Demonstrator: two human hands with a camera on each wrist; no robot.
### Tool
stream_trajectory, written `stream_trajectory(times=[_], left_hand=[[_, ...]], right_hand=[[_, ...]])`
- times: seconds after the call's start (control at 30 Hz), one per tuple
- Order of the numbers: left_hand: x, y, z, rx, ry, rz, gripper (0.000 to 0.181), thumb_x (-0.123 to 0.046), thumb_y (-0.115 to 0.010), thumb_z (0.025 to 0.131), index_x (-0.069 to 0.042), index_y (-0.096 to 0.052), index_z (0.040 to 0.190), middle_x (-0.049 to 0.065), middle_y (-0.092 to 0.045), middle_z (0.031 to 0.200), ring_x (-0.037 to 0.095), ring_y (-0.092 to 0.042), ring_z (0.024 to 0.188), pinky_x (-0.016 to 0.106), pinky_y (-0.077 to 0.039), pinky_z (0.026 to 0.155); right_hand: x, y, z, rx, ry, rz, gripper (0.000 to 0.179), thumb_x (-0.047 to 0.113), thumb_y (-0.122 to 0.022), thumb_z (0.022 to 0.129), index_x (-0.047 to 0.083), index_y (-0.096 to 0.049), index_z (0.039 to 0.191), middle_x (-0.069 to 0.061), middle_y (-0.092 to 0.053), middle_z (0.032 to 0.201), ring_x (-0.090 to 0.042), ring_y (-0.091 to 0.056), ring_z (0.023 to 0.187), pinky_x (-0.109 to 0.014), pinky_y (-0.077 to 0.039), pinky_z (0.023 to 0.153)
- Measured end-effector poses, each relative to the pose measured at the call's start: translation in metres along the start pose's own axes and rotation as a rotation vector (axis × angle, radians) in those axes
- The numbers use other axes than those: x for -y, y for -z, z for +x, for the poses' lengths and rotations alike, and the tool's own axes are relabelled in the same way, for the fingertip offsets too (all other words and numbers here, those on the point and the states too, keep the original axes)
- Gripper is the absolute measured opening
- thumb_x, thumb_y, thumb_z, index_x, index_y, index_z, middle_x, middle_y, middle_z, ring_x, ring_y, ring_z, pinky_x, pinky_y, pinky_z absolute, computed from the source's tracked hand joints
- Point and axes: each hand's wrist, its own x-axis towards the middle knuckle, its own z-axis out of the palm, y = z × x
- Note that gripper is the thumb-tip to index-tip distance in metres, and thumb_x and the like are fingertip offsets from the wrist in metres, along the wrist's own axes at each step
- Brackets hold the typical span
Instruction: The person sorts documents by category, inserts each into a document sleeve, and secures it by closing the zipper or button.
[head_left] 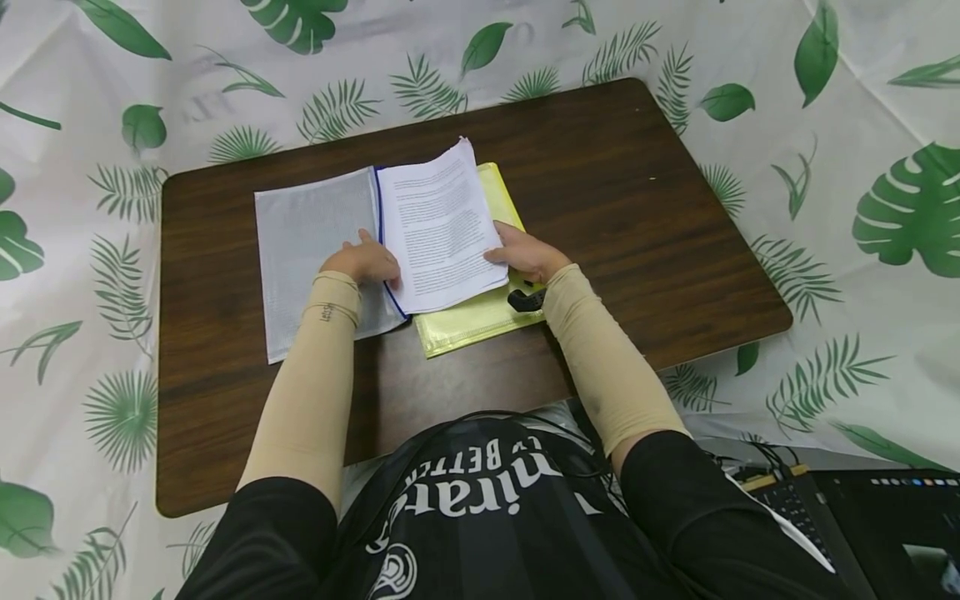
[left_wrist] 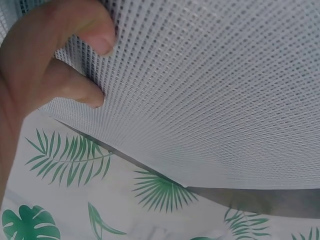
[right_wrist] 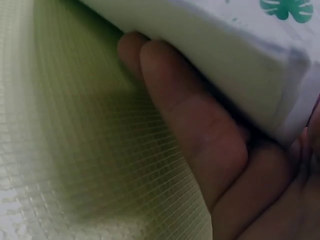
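Observation:
A thick stack of printed paper (head_left: 438,233) lies tilted over a yellow mesh folder (head_left: 480,321), its top corner curling up. Along its left side runs the blue edge of a grey mesh folder (head_left: 311,225). My right hand (head_left: 525,252) grips the stack at the right edge, thumb on top; in the right wrist view its fingers (right_wrist: 185,115) reach under the white stack (right_wrist: 215,60). At the blue edge, my left hand (head_left: 365,260) rests on the grey mesh and the stack's lower left side. Two bent fingers (left_wrist: 82,95) touch the mesh (left_wrist: 200,100) in the left wrist view.
The folders lie on a dark wooden table (head_left: 637,250) with rounded corners. A black strap-like item (head_left: 527,300) sits by the right wrist. A leaf-printed sheet (head_left: 847,142) surrounds the table. At the lower right stands a laptop (head_left: 795,508) with cables near it.

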Motion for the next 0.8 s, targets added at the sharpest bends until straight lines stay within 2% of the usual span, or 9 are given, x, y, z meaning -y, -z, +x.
stream_trajectory(times=[0.2,0.4,0.53,0.7,0.8], left_hand=[[0.001,0.0,0.001,0.004,-0.059,0.016,0.045,-0.026,-0.056,0.091,-0.001,-0.069,0.127,0.042,0.021,0.155,0.072,0.012,0.137,0.073,0.0,0.114],[0.001,-0.002,0.004,-0.003,-0.056,0.015,0.047,-0.026,-0.057,0.092,-0.001,-0.067,0.13,0.041,0.021,0.155,0.072,0.011,0.137,0.073,-0.001,0.114],[0.001,-0.003,0.005,-0.005,-0.042,0.012,0.048,-0.027,-0.058,0.093,-0.001,-0.065,0.133,0.04,0.022,0.156,0.072,0.011,0.137,0.074,-0.003,0.114],[0.001,-0.003,0.005,-0.007,-0.042,0.029,0.051,-0.028,-0.056,0.095,0.001,-0.061,0.137,0.041,0.021,0.155,0.073,0.01,0.137,0.074,-0.003,0.114],[0.001,-0.002,0.005,-0.011,-0.057,0.049,0.047,-0.027,-0.055,0.096,0.001,-0.063,0.132,0.043,0.017,0.156,0.071,0.011,0.138,0.073,-0.001,0.115]], right_hand=[[-0.003,-0.003,0.001,0.075,0.043,-0.008,0.061,-0.003,-0.041,0.107,0.015,-0.022,0.162,-0.016,-0.052,0.147,-0.033,-0.059,0.124,-0.042,-0.053,0.095],[-0.008,-0.004,0.003,0.002,0.017,-0.019,0.058,0.003,-0.042,0.108,0.013,-0.021,0.161,-0.016,-0.053,0.143,-0.031,-0.061,0.118,-0.04,-0.054,0.093],[-0.01,-0.001,-0.001,-0.005,-0.037,0.053,0.05,0.008,-0.044,0.109,0.01,-0.028,0.156,-0.019,-0.055,0.138,-0.027,-0.065,0.109,-0.035,-0.057,0.081],[-0.007,0.0,-0.012,0.088,-0.124,0.075,0.046,0.004,-0.044,0.108,0.014,-0.03,0.151,-0.027,-0.06,0.131,-0.032,-0.072,0.085,-0.033,-0.059,0.057],[-0.005,-0.003,-0.016,0.114,-0.113,0.046,0.049,-0.001,-0.044,0.107,0.014,-0.028,0.15,-0.028,-0.06,0.129,-0.034,-0.073,0.08,-0.032,-0.059,0.056]])
